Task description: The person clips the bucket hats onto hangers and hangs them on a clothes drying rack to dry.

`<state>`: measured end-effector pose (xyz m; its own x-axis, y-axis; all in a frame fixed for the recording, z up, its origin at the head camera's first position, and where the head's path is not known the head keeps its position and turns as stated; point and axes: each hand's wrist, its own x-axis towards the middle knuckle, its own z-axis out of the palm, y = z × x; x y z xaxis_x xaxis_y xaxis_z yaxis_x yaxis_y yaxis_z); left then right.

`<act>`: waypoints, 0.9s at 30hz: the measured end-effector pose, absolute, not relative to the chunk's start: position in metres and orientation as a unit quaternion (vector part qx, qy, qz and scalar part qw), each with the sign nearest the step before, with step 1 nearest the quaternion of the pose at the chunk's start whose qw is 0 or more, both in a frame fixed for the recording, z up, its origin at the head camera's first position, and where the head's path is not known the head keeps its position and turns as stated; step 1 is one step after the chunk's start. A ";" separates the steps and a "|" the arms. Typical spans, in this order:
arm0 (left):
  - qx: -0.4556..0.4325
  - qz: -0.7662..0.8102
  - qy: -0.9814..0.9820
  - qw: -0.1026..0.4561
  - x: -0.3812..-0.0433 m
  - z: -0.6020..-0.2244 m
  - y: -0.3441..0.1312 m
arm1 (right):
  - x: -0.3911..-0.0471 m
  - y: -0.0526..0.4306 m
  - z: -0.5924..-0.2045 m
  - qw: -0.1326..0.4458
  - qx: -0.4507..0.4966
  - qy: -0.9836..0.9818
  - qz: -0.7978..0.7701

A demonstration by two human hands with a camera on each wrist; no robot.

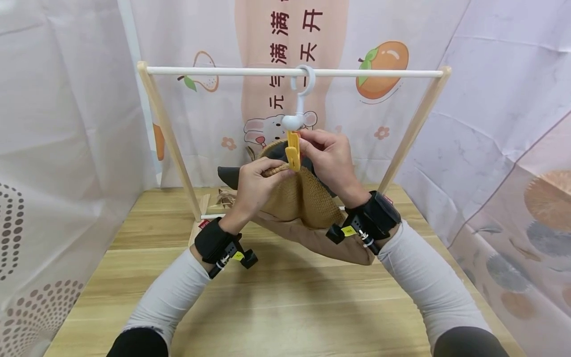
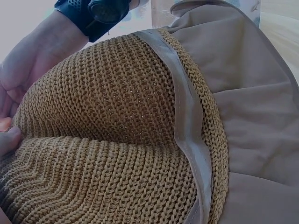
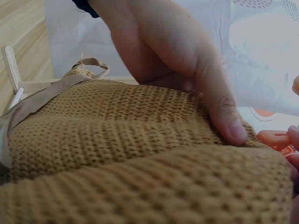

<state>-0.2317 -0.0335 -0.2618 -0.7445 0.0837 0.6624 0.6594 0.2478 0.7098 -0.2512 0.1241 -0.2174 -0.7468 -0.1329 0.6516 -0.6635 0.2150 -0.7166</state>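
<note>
A wide-brimmed hat with a tan knitted crown [image 1: 285, 198] and a smooth brown fabric brim [image 1: 312, 243] is held up under a rail. My left hand [image 1: 260, 183] pinches a fold of the knit between thumb and fingers; its thumb presses the knit in the right wrist view. Just above that fold, my right hand [image 1: 332, 158] pinches a yellow clip [image 1: 293, 151] near its top. The clip hangs from a white hook [image 1: 305, 82] over the rail. Its lower end meets the fold, but whether it bites the knit is hard to tell. The clip [image 3: 275, 139] looks orange in the right wrist view.
A rack carries the white rail [image 1: 214, 71] between wooden side posts [image 1: 169, 134] [image 1: 415, 129]. Under it is a wood-grain table [image 1: 267, 307]. Printed curtains [image 1: 214, 29] stand behind and on both sides. A small bow [image 1: 226, 197] is on the hat's left side.
</note>
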 end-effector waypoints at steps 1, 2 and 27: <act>-0.246 -0.560 -0.747 0.260 -0.234 -0.263 -0.033 | -0.251 0.124 -0.218 0.236 0.267 -0.745 0.565; -0.245 -0.561 -0.745 0.264 -0.237 -0.264 -0.033 | -0.252 0.125 -0.218 0.236 0.266 -0.744 0.566; -0.251 -0.552 -0.751 0.263 -0.251 -0.273 -0.032 | -0.249 0.132 -0.221 0.194 0.256 -0.760 0.565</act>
<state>-0.2509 -0.0325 -0.2726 -0.7355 0.0861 0.6720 0.6671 0.2652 0.6961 -0.2490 0.1316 -0.2213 -0.7938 -0.1695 0.5841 -0.6082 0.2297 -0.7598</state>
